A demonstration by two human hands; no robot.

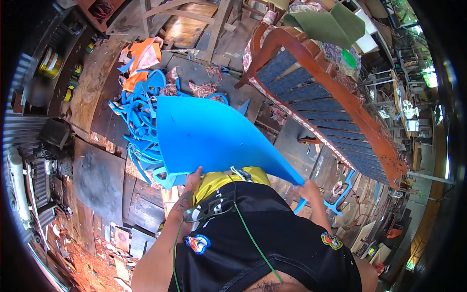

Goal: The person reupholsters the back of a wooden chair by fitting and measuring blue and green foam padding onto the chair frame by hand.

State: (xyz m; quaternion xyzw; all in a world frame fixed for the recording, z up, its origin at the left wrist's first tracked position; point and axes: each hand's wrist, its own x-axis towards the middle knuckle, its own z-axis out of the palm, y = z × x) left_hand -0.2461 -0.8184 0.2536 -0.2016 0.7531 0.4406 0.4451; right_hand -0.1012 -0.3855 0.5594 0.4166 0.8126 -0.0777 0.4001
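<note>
A large blue foam sheet [209, 131] stretches in front of my waist, its wide end to the left and its narrow end to the right. My left hand [193, 179] is closed on the near left edge, thumb showing and the other fingers mostly hidden. At the narrow right corner, my right hand [309, 189] grips the foam. Beyond the sheet's left side lies a tangled heap of blue foam offcuts [138, 109]. Glasses [209, 209] hang on a green cord over my black shirt.
A brown wooden sofa frame with dark webbing straps [316, 104] stands on the right. Orange cloth [141, 58] lies beyond the offcuts. A dark flat board [98, 180] is on the floor at left. Wood scraps litter the lower left, and yellow cans [50, 63] sit on a shelf.
</note>
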